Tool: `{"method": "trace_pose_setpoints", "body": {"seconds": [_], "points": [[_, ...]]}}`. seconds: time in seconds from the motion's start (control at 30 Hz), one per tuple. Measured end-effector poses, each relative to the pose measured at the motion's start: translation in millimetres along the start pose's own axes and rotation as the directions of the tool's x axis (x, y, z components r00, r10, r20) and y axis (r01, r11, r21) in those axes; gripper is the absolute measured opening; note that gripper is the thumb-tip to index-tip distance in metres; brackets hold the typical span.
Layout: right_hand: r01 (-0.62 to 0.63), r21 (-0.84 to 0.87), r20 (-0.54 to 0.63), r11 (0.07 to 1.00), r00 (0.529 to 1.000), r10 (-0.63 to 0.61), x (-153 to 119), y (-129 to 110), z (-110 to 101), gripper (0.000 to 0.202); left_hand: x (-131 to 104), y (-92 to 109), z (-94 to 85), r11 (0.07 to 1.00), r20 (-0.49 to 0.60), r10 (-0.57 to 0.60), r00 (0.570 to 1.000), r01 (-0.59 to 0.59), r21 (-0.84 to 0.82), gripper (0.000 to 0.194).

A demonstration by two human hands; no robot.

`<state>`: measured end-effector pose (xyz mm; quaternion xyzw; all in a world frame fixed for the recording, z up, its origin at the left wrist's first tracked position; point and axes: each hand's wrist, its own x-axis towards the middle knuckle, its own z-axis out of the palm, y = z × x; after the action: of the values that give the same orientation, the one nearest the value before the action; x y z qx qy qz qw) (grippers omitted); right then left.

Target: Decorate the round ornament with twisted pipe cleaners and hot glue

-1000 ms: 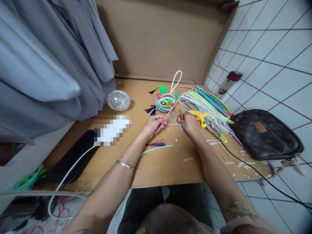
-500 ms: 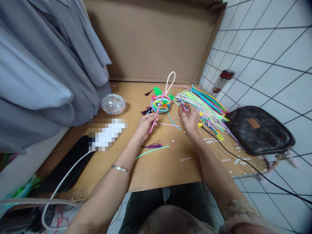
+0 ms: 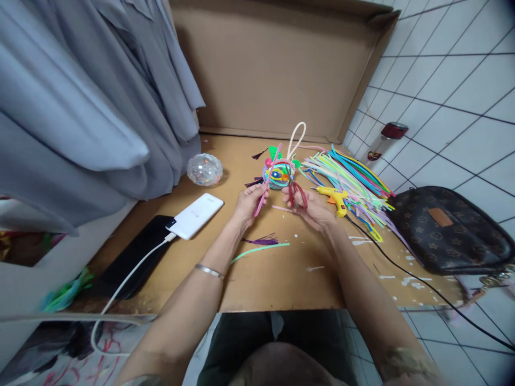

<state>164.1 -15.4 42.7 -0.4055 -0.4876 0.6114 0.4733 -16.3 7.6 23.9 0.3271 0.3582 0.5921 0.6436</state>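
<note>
My left hand [image 3: 250, 205] is closed round a pink pipe cleaner [image 3: 275, 163] that points up and away from me. In my right hand [image 3: 313, 210] are scissors with red handles [image 3: 300, 197], their blades pointing up and away. Just beyond both hands sits a colourful ball-shaped ornament [image 3: 277, 174] with eye shapes, green leaf-like parts and a white loop [image 3: 296, 138]. A short pink strip [image 3: 282, 208] lies on the table between the hands. Nearer me are a purple tassel [image 3: 263, 239] and a light green pipe cleaner [image 3: 261, 249].
A heap of coloured pipe cleaners [image 3: 350, 174] and a yellow hot glue gun [image 3: 335, 196] lie to the right, by a dark patterned bag [image 3: 458, 230] and a bottle [image 3: 382, 143]. Leftward are a clear ball [image 3: 205, 170] and a white power bank [image 3: 195, 215] with a cable.
My right hand has brought the scissors left, closer to the pipe cleaner and in front of the ornament. The glue gun is now uncovered. The whole view has shifted slightly.
</note>
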Motion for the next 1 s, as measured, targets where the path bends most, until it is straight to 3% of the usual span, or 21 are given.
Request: {"method": "trace_pose_setpoints", "body": {"seconds": [0.2,0.33,0.53,0.8,1.0], "points": [[-0.085,-0.307,-0.038,0.948,0.996,0.077,-2,4,21,0.058,3,3,-5.7,0.999,0.016,0.039,0.999,-0.039,-0.008,0.025],[-0.091,-0.379,-0.057,0.921,0.996,0.075,0,11,22,0.062,4,4,-8.4,0.999,0.021,0.051,0.998,-0.051,0.006,0.025],[-0.112,-0.337,0.000,0.935,0.993,0.119,0,11,19,0.056,3,4,-5.4,0.999,0.015,0.038,0.999,-0.038,0.018,0.021],[-0.123,-0.254,0.018,0.959,0.991,0.131,1,13,15,0.057,-3,5,-2.0,0.991,0.131,-0.030,0.991,0.013,0.133,0.022],[-0.102,-0.234,-0.003,0.967,0.995,0.104,1,14,17,0.057,-4,5,-0.4,0.989,0.081,-0.039,0.996,0.027,0.144,0.020]]}}
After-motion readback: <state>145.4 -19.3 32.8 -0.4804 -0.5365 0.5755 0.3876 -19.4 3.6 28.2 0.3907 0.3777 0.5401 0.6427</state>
